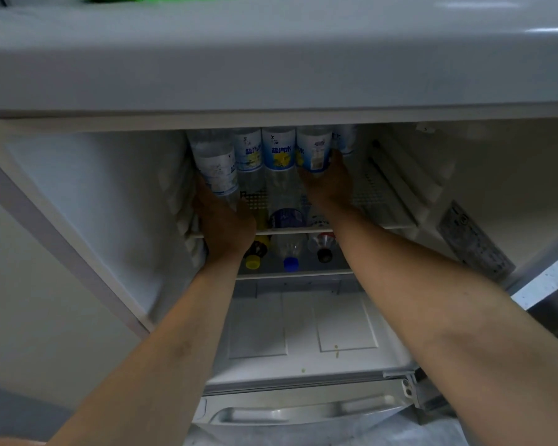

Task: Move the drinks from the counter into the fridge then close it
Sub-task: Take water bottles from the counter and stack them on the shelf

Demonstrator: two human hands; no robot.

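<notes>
I am reaching both arms into the open fridge [78, 194]. My left hand [223, 223] is gripping a water bottle [215, 162] on the upper shelf [397, 225], my right hand [331, 185] is gripping another bottle [314, 149], probably lining up the row.

— What sort of place is this?
— A home kitchen, it seems: a small white household fridge [78, 201] standing open, clear plastic drink bottles with blue-and-white labels [277, 149] on its glass shelf [380, 201], plain pale wall [29, 300] beside.
</notes>
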